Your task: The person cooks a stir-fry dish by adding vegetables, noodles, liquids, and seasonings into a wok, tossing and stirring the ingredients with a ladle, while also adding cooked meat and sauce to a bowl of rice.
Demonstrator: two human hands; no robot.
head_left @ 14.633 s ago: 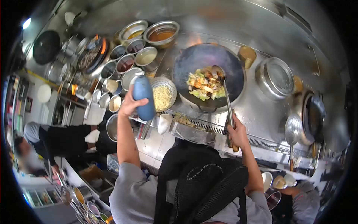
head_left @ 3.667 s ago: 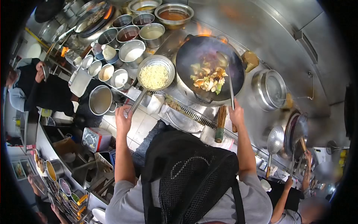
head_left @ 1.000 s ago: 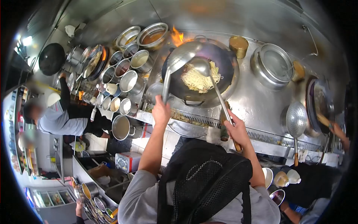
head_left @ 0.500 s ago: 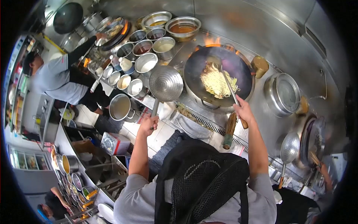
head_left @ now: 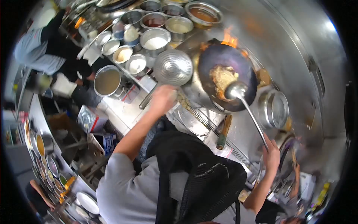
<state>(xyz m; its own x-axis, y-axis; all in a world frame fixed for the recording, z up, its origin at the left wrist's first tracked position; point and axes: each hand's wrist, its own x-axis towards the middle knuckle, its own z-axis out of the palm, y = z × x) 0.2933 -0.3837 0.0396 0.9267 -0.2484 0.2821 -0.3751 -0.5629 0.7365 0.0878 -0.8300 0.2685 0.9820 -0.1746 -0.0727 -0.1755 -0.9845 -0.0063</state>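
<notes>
My right hand (head_left: 271, 154) is closed round the end of a long-handled wok ladle (head_left: 236, 90). The ladle's bowl is at the near right side of the noodles (head_left: 226, 76), which lie inside a dark wok (head_left: 209, 59) over flames. The wok is tilted. A perforated metal skimmer (head_left: 173, 67) lies beside the wok, its handle slanting down to the left. Just right of that handle is my left hand (head_left: 165, 99), blurred, its fingers mostly hidden, so I cannot see whether it touches anything.
Several metal bowls of sauces and seasonings (head_left: 154, 39) stand left of the wok. A lidded steel pot (head_left: 274, 110) is on its right. A wooden-bristled brush (head_left: 223, 132) lies on the near edge by a grate. A pot of liquid (head_left: 107, 81) and a co-worker (head_left: 37, 50) are to the left.
My left hand has come off the skimmer's handle and moved right. My right hand has drawn the ladle nearer and rightward. The noodles are bunched smaller and the wok is tilted. The view has turned.
</notes>
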